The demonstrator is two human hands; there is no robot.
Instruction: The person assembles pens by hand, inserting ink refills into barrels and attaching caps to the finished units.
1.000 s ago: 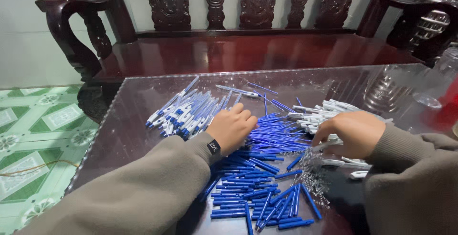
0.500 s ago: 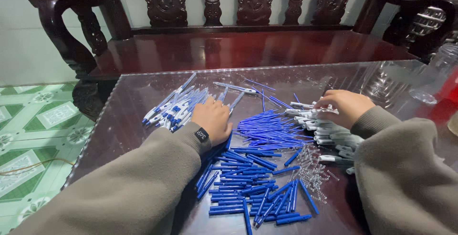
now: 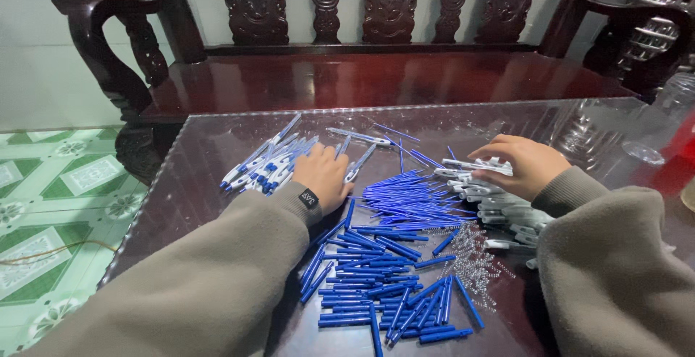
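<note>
My left hand rests palm down at the right edge of a heap of finished blue-and-white pens, fingers touching them. My right hand lies on a pile of white pen barrels, fingers curled over the top ones; I cannot tell if it grips one. Between the hands lies a fan of thin blue refills. Nearer me sits a heap of blue pen parts, with small metal springs beside it. Both sleeves are grey-brown.
Everything lies on a dark glass-topped table. A carved dark wooden bench stands behind it. Green patterned floor tiles show at the left. A glass piece stands at the table's far right.
Both hands have reached forward: the left from the blue parts to the finished pens, the right from the springs up onto the white barrels. The view has shifted slightly.
</note>
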